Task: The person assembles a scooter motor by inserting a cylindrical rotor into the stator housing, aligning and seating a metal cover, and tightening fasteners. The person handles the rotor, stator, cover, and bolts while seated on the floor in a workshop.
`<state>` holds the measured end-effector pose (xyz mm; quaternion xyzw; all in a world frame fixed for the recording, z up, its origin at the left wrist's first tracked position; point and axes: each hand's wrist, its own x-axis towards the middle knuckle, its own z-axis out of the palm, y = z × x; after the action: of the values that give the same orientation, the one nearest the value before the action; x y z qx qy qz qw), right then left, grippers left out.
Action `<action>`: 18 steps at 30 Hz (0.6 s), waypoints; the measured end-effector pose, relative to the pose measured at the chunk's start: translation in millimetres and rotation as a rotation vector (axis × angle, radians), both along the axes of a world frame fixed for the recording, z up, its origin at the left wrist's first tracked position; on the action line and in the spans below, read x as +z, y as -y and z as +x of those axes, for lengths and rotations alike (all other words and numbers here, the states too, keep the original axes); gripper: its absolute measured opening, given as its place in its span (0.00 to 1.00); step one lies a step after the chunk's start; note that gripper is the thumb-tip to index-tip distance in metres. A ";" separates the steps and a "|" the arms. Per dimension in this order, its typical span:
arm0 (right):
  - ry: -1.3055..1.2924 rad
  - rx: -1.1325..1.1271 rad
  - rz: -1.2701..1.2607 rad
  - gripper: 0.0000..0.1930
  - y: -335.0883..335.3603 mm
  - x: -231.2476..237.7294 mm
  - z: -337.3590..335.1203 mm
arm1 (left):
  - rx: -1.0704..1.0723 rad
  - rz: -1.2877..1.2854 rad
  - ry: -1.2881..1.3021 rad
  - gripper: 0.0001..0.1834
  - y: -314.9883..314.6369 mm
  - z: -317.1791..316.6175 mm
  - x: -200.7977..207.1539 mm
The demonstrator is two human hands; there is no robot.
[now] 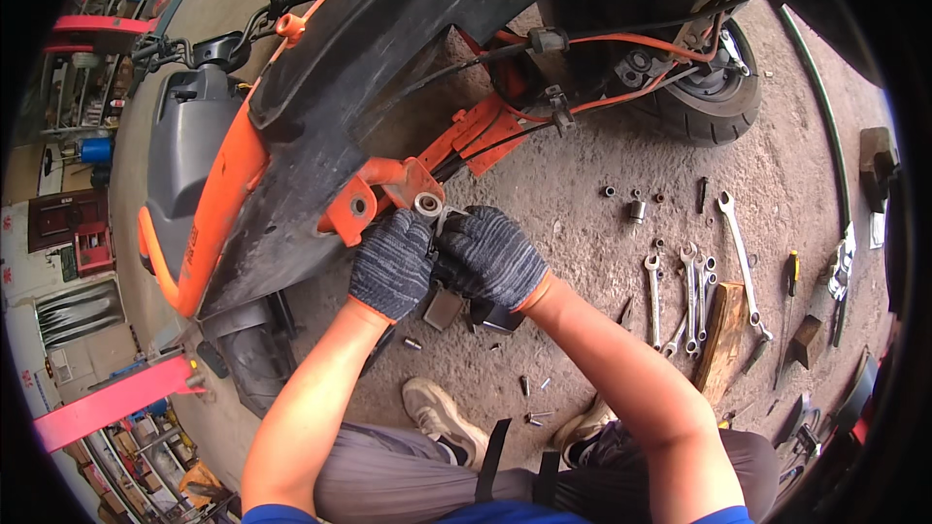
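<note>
Silvery ring-ended part (428, 204), partly hidden, apparently touching the orange bracket (420, 180).

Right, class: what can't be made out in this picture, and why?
Head view: the exact grip of the left hand and right hand; their striped gloves hide it.
Head view: the blue sleeves, cut off by the lower edge.
Head view: what the metal pieces between the shoes are; too small to tell.

Rough floor (582, 243): wrenches (690, 296), screwdriver (793, 274), wood block (721, 342), socket (637, 211).
</note>
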<state>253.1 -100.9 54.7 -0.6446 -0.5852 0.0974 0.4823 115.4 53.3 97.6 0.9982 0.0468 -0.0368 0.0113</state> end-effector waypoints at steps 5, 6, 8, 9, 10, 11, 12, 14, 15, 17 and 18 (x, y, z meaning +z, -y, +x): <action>0.042 0.024 -0.025 0.10 -1.5 -4.3 6.4 | 0.024 -0.021 0.026 0.13 1.0 5.2 1.5; 0.046 0.017 -0.033 0.11 -2.7 -3.9 8.3 | 0.043 -0.050 0.031 0.12 0.6 7.0 2.0; 0.006 0.043 -0.041 0.12 -4.7 -4.3 12.6 | 0.048 -0.069 0.055 0.12 -0.2 9.2 3.8; -0.016 0.056 -0.048 0.13 -4.4 -5.0 14.2 | 0.034 -0.061 0.072 0.12 -0.2 9.1 3.9; -0.026 0.067 -0.064 0.13 -5.0 -5.5 15.3 | 0.042 -0.072 0.070 0.13 -0.2 9.1 4.4; -0.035 0.078 -0.080 0.14 -6.0 -5.9 16.0 | 0.051 -0.084 0.067 0.15 0.0 9.3 4.4; -0.044 0.089 -0.095 0.14 -6.5 -6.3 16.6 | 0.082 -0.114 0.046 0.18 -0.1 9.9 5.4; -0.055 0.087 -0.098 0.14 -5.5 -9.3 16.5 | 0.106 -0.145 0.047 0.20 -0.3 9.9 4.4; -0.060 0.087 -0.096 0.14 -6.8 -10.0 16.5 | 0.119 -0.160 0.046 0.21 -0.6 8.9 4.4; -0.102 0.069 -0.068 0.14 -8.0 -11.4 15.0 | 0.084 -0.134 0.068 0.20 0.1 9.1 4.0; -0.120 0.058 -0.052 0.15 -7.7 -9.2 14.1 | 0.064 -0.124 0.082 0.20 -0.1 8.5 3.7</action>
<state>267.3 -93.1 45.5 -0.6326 -0.5709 0.1650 0.4966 124.0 53.4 101.4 0.9942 0.0758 0.0016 0.0762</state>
